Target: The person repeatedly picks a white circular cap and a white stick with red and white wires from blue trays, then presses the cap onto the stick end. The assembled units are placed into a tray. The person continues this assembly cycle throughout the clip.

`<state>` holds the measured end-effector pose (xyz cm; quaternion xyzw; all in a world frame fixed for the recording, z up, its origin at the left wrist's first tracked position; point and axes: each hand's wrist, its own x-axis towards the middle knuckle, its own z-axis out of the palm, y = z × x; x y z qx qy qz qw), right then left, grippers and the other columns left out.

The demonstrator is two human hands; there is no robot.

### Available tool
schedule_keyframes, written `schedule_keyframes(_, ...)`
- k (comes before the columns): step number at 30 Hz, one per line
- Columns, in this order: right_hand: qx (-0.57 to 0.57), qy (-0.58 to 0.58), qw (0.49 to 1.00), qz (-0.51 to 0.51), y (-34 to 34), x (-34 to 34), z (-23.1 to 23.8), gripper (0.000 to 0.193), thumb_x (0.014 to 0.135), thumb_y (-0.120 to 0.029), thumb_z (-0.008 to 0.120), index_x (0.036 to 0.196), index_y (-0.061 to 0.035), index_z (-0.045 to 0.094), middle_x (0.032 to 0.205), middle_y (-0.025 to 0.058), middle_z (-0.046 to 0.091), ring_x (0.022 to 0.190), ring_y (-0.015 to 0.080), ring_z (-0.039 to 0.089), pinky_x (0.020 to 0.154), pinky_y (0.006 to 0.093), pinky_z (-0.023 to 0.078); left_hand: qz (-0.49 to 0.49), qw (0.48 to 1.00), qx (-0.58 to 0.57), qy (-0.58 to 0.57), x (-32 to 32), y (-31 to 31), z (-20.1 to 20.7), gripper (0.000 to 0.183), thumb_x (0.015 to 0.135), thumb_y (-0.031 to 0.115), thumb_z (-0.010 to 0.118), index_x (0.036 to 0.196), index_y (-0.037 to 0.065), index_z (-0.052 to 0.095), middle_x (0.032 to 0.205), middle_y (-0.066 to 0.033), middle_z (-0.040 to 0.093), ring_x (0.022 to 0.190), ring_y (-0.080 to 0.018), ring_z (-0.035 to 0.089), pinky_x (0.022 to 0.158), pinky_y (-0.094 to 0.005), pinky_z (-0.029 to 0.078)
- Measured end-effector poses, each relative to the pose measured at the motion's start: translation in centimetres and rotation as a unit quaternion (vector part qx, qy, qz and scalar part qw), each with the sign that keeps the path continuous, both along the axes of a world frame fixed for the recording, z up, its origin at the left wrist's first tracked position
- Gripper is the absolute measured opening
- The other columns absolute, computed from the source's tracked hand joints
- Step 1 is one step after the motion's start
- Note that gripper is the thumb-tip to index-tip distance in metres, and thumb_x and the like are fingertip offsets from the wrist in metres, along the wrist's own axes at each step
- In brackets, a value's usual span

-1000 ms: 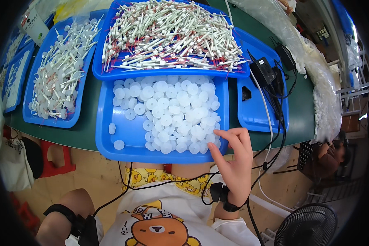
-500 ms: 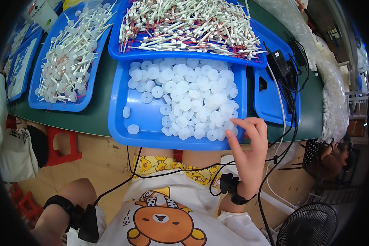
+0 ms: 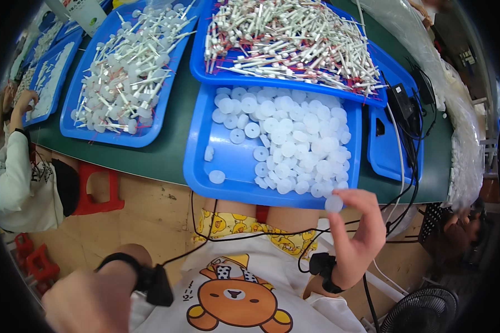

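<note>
Right grip (image 3: 358, 233) pinches white disc (image 3: 334, 204) by near tray edge (image 3: 261, 199) (tray's left roomy); left grip (image 3: 86, 302): can't tell.

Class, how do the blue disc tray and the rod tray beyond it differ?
Contents: the disc tray holds round translucent discs; the rod tray holds slender white rods. Spread: discs crowd toward the disc tray's right; rods fill the rod tray's width. Position: the rod tray overlaps the disc tray's far edge. Both are blue with raised rims.

Right hand (image 3: 362, 242) in a thumb-and-finger pinch
</note>
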<state>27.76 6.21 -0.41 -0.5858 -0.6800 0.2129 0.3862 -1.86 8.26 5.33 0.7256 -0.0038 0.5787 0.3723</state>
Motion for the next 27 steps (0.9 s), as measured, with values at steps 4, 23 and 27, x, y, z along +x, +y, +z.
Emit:
schedule_keyframes(4, -0.024, 0.086, 0.982, 0.167, 0.2, -3.1, 0.7, 0.035, 0.069, 0.004, 0.079, 0.101, -0.0004, 0.067, 0.102, 0.0130, 0.071, 0.094, 0.0271, 0.067, 0.080, 0.0363, 0.052, 0.148, 0.882, -0.421, 0.153, 3.2, -1.7, -6.2, 0.015, 0.095, 0.010, 0.059, 0.103, -0.002, 0.057, 0.089, -0.0113, 0.066, 0.083, -0.0204, 0.069, 0.075, -0.0323, 0.055)
schedule_keyframes(23, -0.033, -0.021, 0.951, 0.307, 4.8, -7.7, 3.1, 0.039, 0.071, -0.007, 0.081, 0.107, -0.0029, 0.067, 0.100, 0.0089, 0.065, 0.095, 0.0285, 0.062, 0.076, 0.0385, 0.047, -0.093, 0.775, -0.613, -0.122, 2.4, -2.5, -11.5, 0.025, 0.092, -0.007, 0.062, 0.112, -0.001, 0.050, 0.115, -0.0133, 0.063, 0.109, -0.0186, 0.064, 0.089, -0.0299, 0.053)
schedule_keyframes(27, 0.042, -0.200, 0.948, 0.243, 9.8, -5.5, 6.5, 0.023, 0.077, -0.008, 0.075, 0.097, -0.0027, 0.066, 0.091, 0.0111, 0.066, 0.091, 0.0306, 0.060, 0.081, 0.0395, 0.046, -0.085, 0.791, -0.593, -0.128, 3.2, -1.6, -11.1, 0.027, 0.091, -0.009, 0.063, 0.112, -0.001, 0.050, 0.114, -0.0135, 0.063, 0.108, -0.0204, 0.065, 0.088, -0.0307, 0.054)
